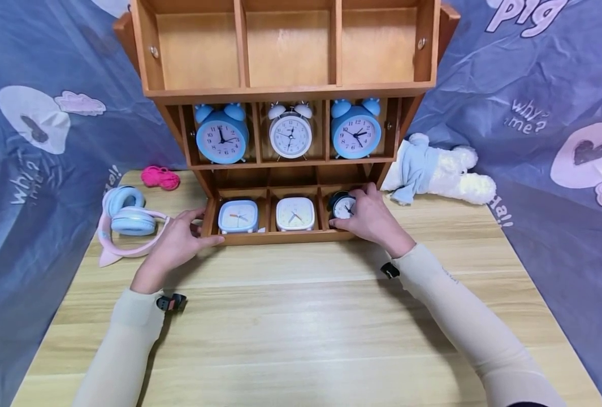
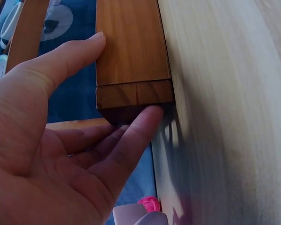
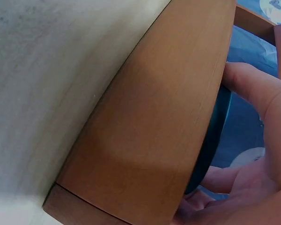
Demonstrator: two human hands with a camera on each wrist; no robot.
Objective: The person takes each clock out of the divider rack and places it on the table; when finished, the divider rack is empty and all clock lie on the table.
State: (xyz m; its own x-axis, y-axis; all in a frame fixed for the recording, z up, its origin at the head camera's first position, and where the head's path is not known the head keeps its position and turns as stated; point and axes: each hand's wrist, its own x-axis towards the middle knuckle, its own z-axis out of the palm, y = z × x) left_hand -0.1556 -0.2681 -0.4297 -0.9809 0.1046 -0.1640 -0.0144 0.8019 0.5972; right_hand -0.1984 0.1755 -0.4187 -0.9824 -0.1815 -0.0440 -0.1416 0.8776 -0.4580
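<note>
My right hand [image 1: 374, 217] grips a small round dark green alarm clock [image 1: 342, 208] in the bottom right compartment of a wooden shelf [image 1: 290, 238]. Thumb and fingers span its sides; in the right wrist view the clock's dark rim [image 3: 211, 136] shows behind the shelf's front board [image 3: 145, 108]. At the lower left corner my left hand [image 1: 178, 238] holds the shelf, thumb on the front board's edge and fingers against its end [image 2: 136, 93]. Beside the green clock stand a white square clock [image 1: 295, 213] in the middle compartment and a light blue one [image 1: 238, 216] on the left.
The middle tier holds two blue twin-bell clocks [image 1: 222, 138] [image 1: 356, 135] around a white one [image 1: 290, 135]. Left on the table [image 1: 290, 328] lie headphones [image 1: 134, 220] and pink yarn [image 1: 160, 177]; a white plush toy [image 1: 448, 172] lies right.
</note>
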